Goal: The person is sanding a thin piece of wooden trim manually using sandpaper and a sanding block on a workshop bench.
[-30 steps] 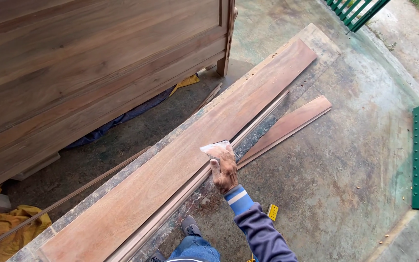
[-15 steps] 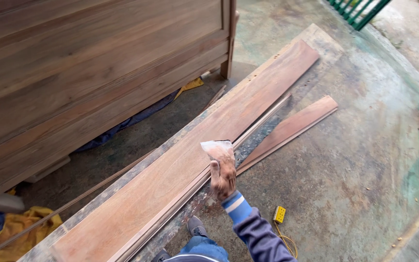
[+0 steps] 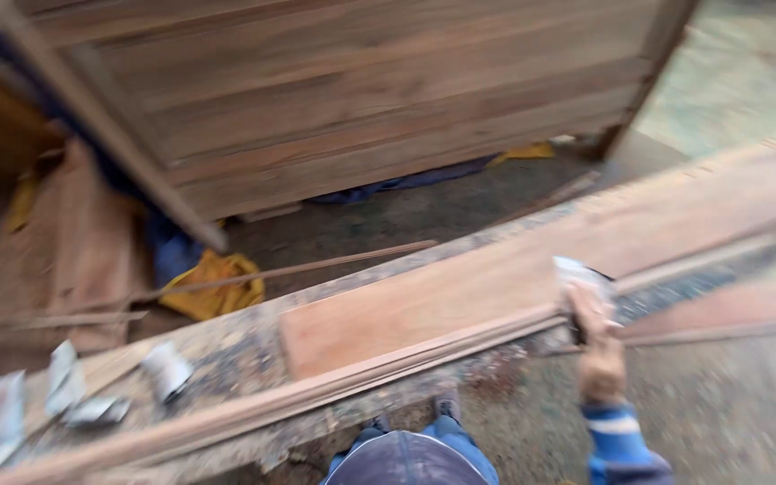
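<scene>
View swung left since before; right hand [image 3: 596, 346] stays at board [image 3: 460, 296] edge, fingers pressed on pale sandpaper [image 3: 578, 272] just above. Left hand not seen.

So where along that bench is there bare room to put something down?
The long reddish plank is bare from its left end up to the right hand, which presses a pale pad onto it. The bench's left end is crowded with crumpled paper scraps.
</scene>
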